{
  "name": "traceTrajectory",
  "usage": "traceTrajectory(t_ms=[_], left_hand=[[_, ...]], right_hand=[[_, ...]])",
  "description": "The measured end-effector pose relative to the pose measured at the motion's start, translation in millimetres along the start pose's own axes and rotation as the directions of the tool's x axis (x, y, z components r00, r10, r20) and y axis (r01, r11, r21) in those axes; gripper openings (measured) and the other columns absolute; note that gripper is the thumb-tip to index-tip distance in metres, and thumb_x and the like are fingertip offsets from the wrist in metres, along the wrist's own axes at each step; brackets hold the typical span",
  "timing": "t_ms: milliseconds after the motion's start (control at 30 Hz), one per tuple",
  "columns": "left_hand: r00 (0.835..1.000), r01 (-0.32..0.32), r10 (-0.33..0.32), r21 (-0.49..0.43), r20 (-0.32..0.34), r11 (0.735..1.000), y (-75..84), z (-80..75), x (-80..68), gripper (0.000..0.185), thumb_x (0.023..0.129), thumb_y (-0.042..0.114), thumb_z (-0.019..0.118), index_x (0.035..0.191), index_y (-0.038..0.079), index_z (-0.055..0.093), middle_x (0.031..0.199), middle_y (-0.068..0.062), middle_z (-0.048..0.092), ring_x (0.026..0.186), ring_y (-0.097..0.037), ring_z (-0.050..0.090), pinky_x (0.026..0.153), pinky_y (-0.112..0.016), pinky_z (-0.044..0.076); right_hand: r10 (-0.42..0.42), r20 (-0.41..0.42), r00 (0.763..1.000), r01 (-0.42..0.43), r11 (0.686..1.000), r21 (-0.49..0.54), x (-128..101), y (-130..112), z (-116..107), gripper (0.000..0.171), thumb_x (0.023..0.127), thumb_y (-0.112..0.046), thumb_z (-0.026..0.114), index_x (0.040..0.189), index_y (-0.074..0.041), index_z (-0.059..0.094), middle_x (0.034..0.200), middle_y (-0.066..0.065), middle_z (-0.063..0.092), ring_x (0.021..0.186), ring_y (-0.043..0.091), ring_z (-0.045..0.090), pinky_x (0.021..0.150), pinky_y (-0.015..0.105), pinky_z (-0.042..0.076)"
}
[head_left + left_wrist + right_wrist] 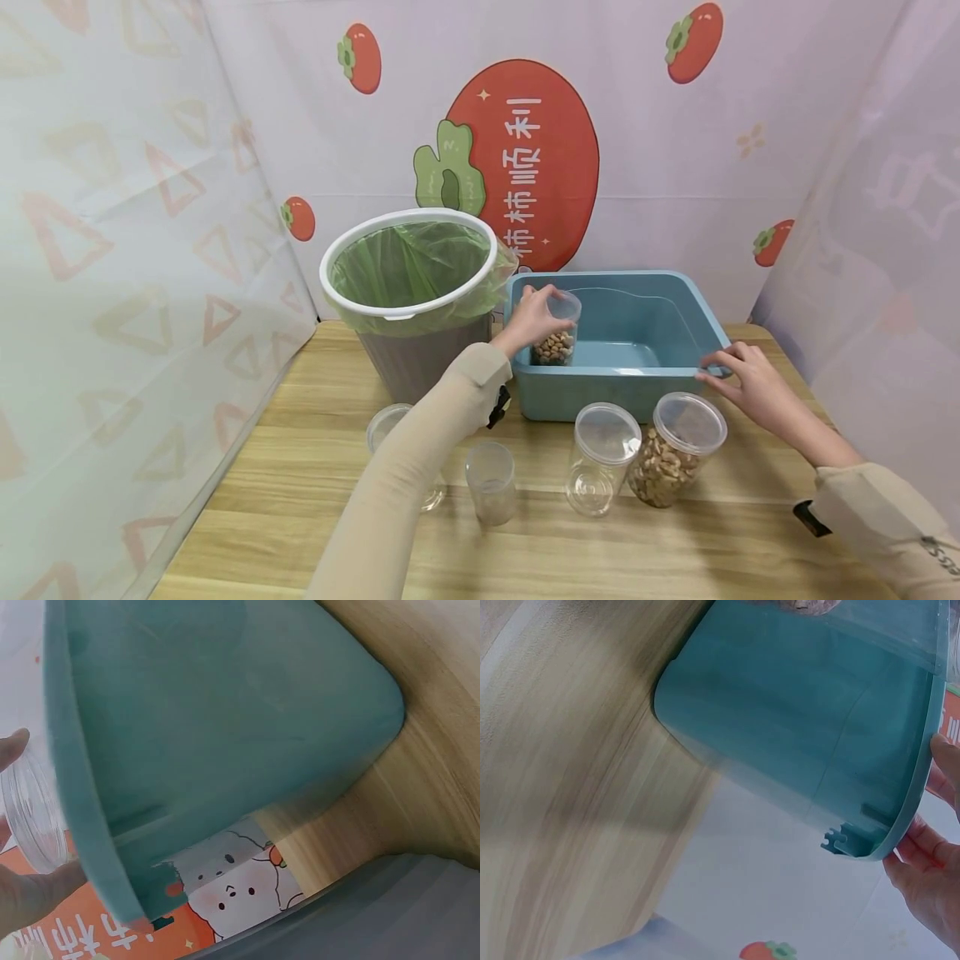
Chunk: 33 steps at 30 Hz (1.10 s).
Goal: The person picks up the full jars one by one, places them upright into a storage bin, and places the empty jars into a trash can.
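Observation:
My left hand grips a small clear open jar, about a third full of peanuts, by its upper part. The jar stands low inside the blue plastic tub, at its left end. In the left wrist view the jar shows beyond the tub's wall, with fingertips above and below it. My right hand holds the tub's front right corner, fingers curled over the rim. In the right wrist view the fingers wrap that rim of the tub.
A grey bin with a white ring and a green bag stands left of the tub. In front of the tub stand a lidded empty jar, a lidded jar of peanuts, a small open jar and another clear jar half hidden by my arm.

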<state>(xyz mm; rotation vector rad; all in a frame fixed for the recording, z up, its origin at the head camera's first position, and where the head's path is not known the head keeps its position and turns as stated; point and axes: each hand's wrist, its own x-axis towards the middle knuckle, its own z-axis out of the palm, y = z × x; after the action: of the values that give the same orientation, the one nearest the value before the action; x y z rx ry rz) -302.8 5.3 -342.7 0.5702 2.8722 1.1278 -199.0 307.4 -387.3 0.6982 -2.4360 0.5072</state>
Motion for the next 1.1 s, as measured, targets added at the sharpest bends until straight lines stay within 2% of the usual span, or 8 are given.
traceTrajectory(t_ms=[367,600,800,1000,1100], left_hand=[[0.998,0.014,-0.013,-0.006,0.067,1.0,-9.1,7.0,-5.3,0.045,0.076,0.023,0.07,0.114,0.01,0.05,0.114,-0.015,0.038,0.089,-0.021,0.045,0.072,-0.03,0.043],[0.996,0.022,-0.023,0.01,0.083,1.0,-16.3,8.7,-4.7,0.047,0.075,0.023,0.07,0.115,0.01,0.049,0.121,-0.018,0.037,0.103,-0.025,0.045,0.079,-0.034,0.043],[0.992,0.034,-0.04,0.051,0.12,0.998,-13.7,5.8,-6.5,0.048,0.076,0.024,0.07,0.116,0.01,0.048,0.123,-0.019,0.034,0.097,-0.024,0.046,0.076,-0.032,0.043],[0.99,0.026,-0.044,0.128,0.135,0.991,-7.0,2.4,-8.1,0.042,0.082,0.026,0.062,0.119,0.01,0.05,0.125,-0.017,0.037,0.107,-0.025,0.042,0.081,-0.034,0.041],[0.991,0.032,-0.052,0.158,0.12,0.987,-2.4,1.3,-11.0,0.04,0.084,0.028,0.059,0.12,0.012,0.05,0.125,-0.015,0.036,0.109,-0.025,0.041,0.084,-0.036,0.039]], right_hand=[[-0.006,-0.008,1.0,0.006,1.0,0.001,1,0,1,0.018,0.066,-0.004,0.072,0.08,-0.008,0.061,0.077,0.008,0.047,0.069,0.02,0.039,0.058,0.032,0.028],[0.002,-0.006,1.0,-0.002,1.0,0.009,1,-1,2,0.018,0.066,-0.003,0.072,0.08,-0.008,0.061,0.078,0.008,0.047,0.07,0.02,0.039,0.058,0.032,0.029],[0.003,-0.009,1.0,-0.003,1.0,0.005,1,-2,2,0.019,0.065,-0.002,0.073,0.079,-0.007,0.061,0.077,0.009,0.047,0.071,0.021,0.04,0.058,0.033,0.03],[0.009,-0.012,1.0,-0.009,1.0,0.008,1,-1,1,0.02,0.064,-0.001,0.073,0.079,-0.007,0.061,0.077,0.009,0.047,0.07,0.021,0.04,0.058,0.033,0.029],[0.006,-0.012,1.0,-0.006,1.0,0.009,1,-1,1,0.02,0.064,-0.002,0.073,0.08,-0.008,0.061,0.077,0.009,0.047,0.07,0.021,0.039,0.058,0.033,0.029]])
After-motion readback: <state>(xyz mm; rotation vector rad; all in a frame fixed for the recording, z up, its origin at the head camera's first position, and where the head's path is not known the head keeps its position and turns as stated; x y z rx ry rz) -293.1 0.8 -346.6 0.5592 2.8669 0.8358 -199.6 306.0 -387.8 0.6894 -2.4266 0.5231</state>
